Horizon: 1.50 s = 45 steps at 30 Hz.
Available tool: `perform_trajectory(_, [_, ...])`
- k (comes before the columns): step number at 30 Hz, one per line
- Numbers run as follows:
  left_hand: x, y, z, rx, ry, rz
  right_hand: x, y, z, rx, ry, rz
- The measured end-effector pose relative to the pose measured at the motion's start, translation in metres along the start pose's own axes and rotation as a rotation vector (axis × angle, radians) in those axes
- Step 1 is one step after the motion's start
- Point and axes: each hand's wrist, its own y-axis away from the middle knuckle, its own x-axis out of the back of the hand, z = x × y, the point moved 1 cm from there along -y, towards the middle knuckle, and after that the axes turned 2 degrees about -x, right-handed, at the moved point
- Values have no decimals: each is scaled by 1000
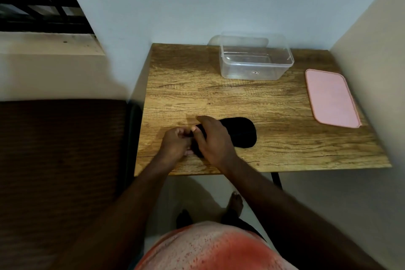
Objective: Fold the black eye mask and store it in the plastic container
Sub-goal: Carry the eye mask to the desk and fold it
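Hands meet at the left end of the black eye mask (240,131), which lies flat on the wooden table (219,98) near its front edge, with its rounded right half uncovered. The left hand (175,141) has its fingers curled in and appears to pinch the mask's left tip, probably to lift that end and bring it over. The right hand (213,139) lies on top of the fabric just beside it, fingers reaching forward across the mask. It probably holds the cloth down so the fold has a fixed line, but whether it grips the fabric or only presses on it cannot be told, since the palm hides the contact. Working with 2 hands suits soft cloth, which would slide or bunch if only 1 end were pulled. The fold itself seems barely begun, as most of the mask is spread in a single layer. The plastic container (241,72) stands open at the back of the table, well apart from the mask and with nothing visible inside, so it is ready to receive the folded piece. Its pink lid (332,97) rests flat by the right edge, out of the path between mask and box. A loose fold could spring open on the way there, so a firm pinch will matter.
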Motion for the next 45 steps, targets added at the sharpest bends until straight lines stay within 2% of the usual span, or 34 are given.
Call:
perform_trajectory(3, [-3,-1,-1,-24,-40,56,-10,10,27,90,177,-260])
perform_trajectory(5, [-4,-2,-1,-19,-42,80,-12,17,50,178,378,-304])
perform_trajectory(8, [-5,-1,-1,-49,-72,85,-4,13,68,159,493,-307])
perform_trajectory(13, [-3,-2,-6,-80,-111,102,17,7,82,-83,492,-217])
perform_trajectory(18, [-2,-4,-8,-97,-126,129,8,21,61,146,384,-345])
perform_trajectory(20, [-4,-6,-9,-104,-132,129,12,27,78,121,447,-326])
perform_trajectory(23, [-4,-6,-10,-122,-132,115,33,29,107,-18,457,-241])
perform_trajectory(26, [-3,-7,-12,-107,-121,121,54,22,122,-170,312,-175])
perform_trajectory(28, [-4,-7,-13,-94,-112,117,65,16,124,-251,161,-34])
perform_trajectory(31, [-5,-6,-14,-99,-112,114,80,10,124,-476,5,148])
perform_trajectory(33, [-6,-6,-15,-108,-100,113,84,5,126,-653,-157,116])
perform_trajectory(35, [-5,-6,-15,-110,-95,115,85,0,129,-734,-277,59])
perform_trajectory(39, [-3,-5,-13,-107,-69,88,89,-2,124,-787,-464,-4])
perform_trajectory(45, [-1,-5,-13,-106,-45,61,95,-3,120,-852,-656,35])
